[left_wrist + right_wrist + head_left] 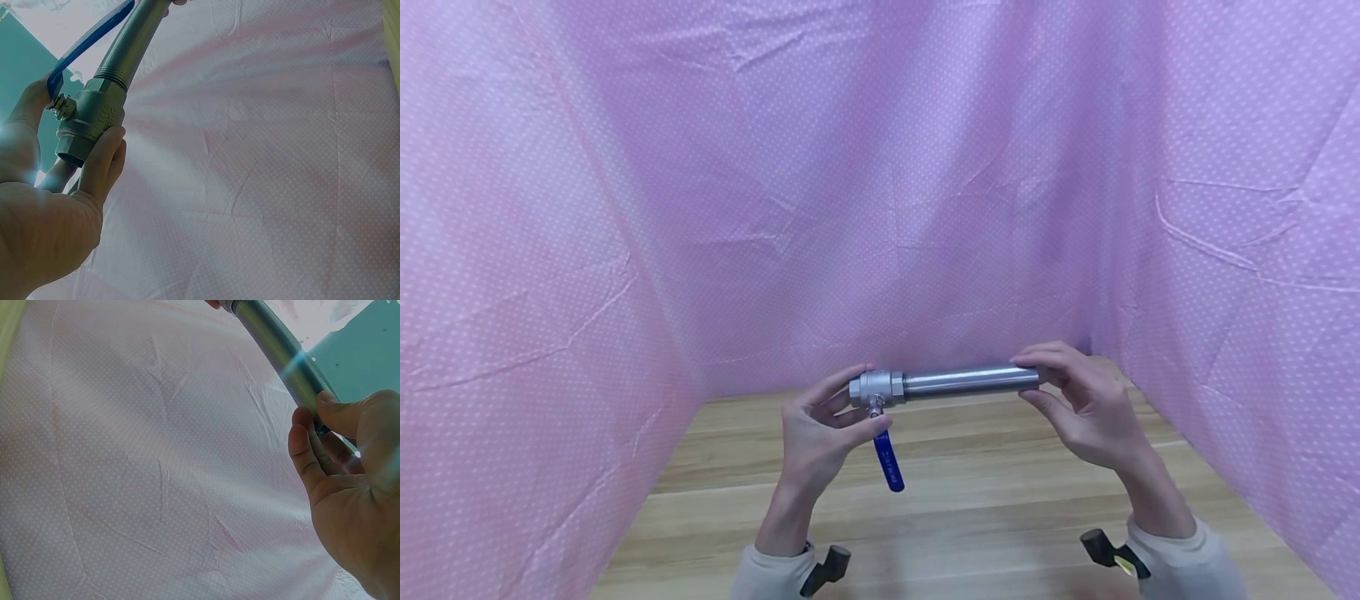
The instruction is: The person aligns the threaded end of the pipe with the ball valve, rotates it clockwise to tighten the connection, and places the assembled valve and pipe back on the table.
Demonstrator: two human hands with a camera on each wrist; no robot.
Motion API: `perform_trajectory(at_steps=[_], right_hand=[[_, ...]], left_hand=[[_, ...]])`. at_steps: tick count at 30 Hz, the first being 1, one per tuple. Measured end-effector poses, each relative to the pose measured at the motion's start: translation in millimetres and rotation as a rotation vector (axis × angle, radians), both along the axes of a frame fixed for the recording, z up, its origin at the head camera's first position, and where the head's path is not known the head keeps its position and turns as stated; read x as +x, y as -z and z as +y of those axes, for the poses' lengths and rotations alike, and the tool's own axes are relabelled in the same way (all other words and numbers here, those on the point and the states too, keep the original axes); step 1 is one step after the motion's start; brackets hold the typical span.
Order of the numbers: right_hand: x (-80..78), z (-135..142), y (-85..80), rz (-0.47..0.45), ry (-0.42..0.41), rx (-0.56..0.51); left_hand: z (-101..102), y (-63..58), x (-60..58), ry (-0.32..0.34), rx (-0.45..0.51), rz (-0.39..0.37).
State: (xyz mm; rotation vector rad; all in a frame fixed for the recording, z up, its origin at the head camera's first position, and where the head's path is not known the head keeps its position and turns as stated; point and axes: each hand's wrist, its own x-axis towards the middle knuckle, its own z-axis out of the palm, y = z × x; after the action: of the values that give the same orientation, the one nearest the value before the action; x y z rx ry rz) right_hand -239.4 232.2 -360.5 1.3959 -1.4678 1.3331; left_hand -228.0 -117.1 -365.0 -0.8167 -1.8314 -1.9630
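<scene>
A silver ball valve (874,387) with a blue lever handle (889,463) is joined to a shiny metal pipe (970,382). Pipe threads show where the pipe enters the valve's hex end in the left wrist view. My left hand (820,437) grips the valve body, its thumb by the base of the lever and its fingers behind the body. At the pipe's far end, my right hand (1093,408) pinches the pipe between thumb and fingertips. Valve and pipe lie nearly level across the head view, with the lever pointing down toward the person.
A wood-grain table (970,508) lies beneath the hands. Pink dotted cloth (880,208) hangs at the back and along both sides. Each wrist carries a small black camera mount (827,571) near the pale sleeve.
</scene>
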Motion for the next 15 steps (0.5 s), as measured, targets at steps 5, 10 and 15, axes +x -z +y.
perform_trajectory(at_steps=[5,10,15], right_hand=[[-1.0,2.2,2.2,0.0,0.01,0.004],[-1.6,4.5,4.3,0.001,0.029,0.005],[-1.4,5.6,4.6,0.023,0.085,0.008]], left_hand=[[0.1,0.3,-0.1,-0.003,0.004,-0.013],[0.8,0.0,0.2,-0.002,0.006,-0.015],[1.3,0.1,0.0,0.004,0.009,-0.016]])
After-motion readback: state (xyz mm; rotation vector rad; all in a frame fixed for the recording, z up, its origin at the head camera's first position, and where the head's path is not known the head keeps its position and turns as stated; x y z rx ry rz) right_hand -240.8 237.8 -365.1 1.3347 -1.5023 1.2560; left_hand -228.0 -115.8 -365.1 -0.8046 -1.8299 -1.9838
